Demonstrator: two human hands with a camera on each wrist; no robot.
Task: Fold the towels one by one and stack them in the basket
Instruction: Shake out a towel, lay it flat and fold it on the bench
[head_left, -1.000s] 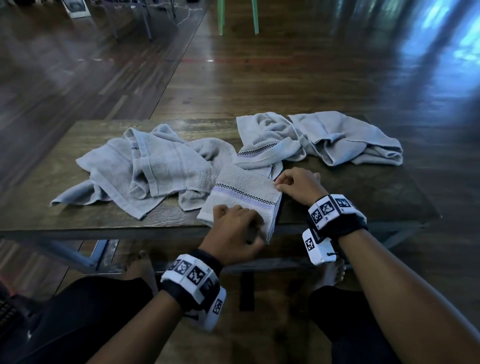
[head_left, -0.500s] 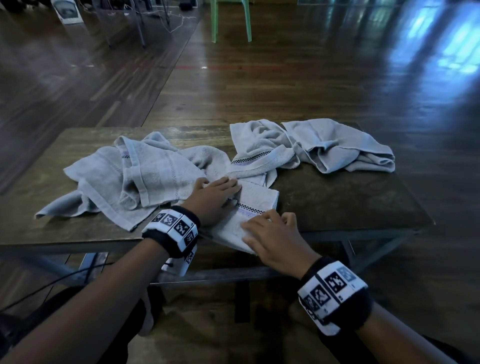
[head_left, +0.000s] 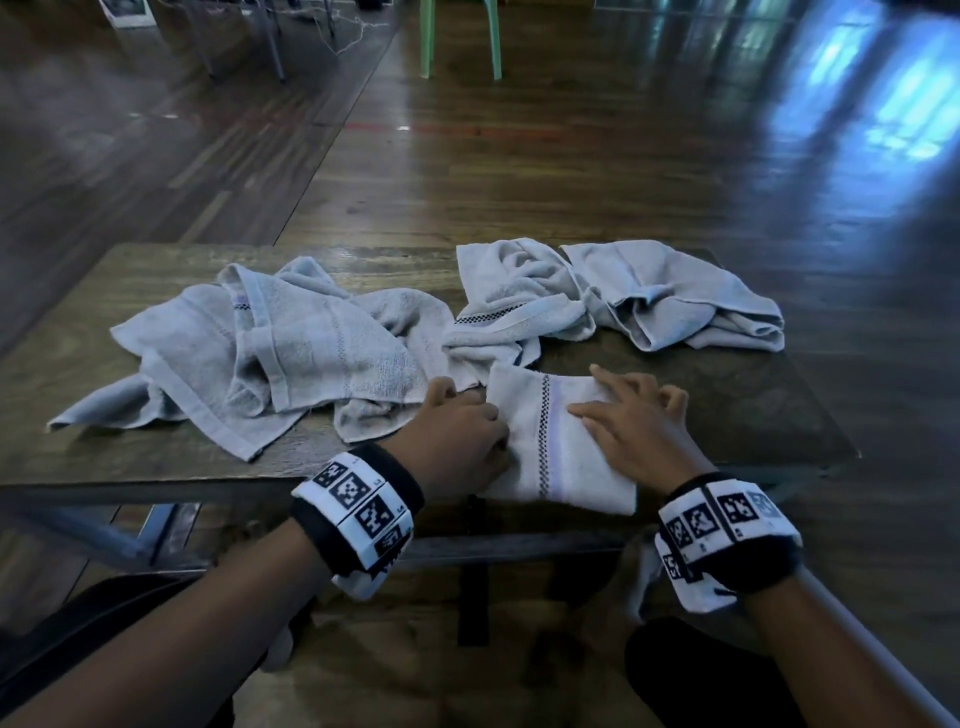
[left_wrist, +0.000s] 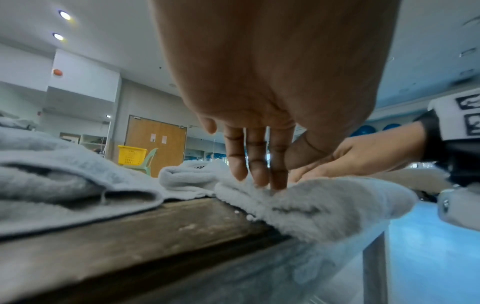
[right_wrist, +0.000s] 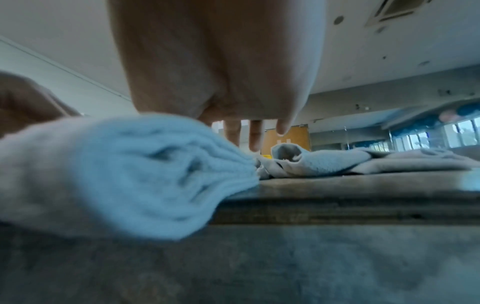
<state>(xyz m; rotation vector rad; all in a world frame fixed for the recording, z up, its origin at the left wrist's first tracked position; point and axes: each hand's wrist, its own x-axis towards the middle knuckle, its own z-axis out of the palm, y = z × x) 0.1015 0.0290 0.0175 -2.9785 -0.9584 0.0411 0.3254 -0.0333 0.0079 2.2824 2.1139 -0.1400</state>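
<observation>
Right, head view: folded towel (head_left: 561, 441) sat at the near edge of the table (head_left: 753, 395), its near end hanging just past the rim. Left hand (head_left: 457, 441) lay on the towel's left edge, fingers bent down onto the cloth; right hand (head_left: 634, 421) lay flat on the right half, fingers spread and straight. Loose towels (head_left: 291, 353) were bunched left of it, touching, and more loose towels (head_left: 623, 296) lay behind; bare tabletop to the right. Left wrist view: left fingers (left_wrist: 255, 160) pointed down, tips pressing the folded towel (left_wrist: 324, 203) at the table rim, nothing pinched; a yellow basket (left_wrist: 131, 154) stood on a green chair (left_wrist: 148, 162) far across the room. Right wrist view: right fingers (right_wrist: 255, 135) were extended over the folded towel (right_wrist: 130, 170), whose layered edge overhung the table edge (right_wrist: 337, 211); open tabletop to its right.
</observation>
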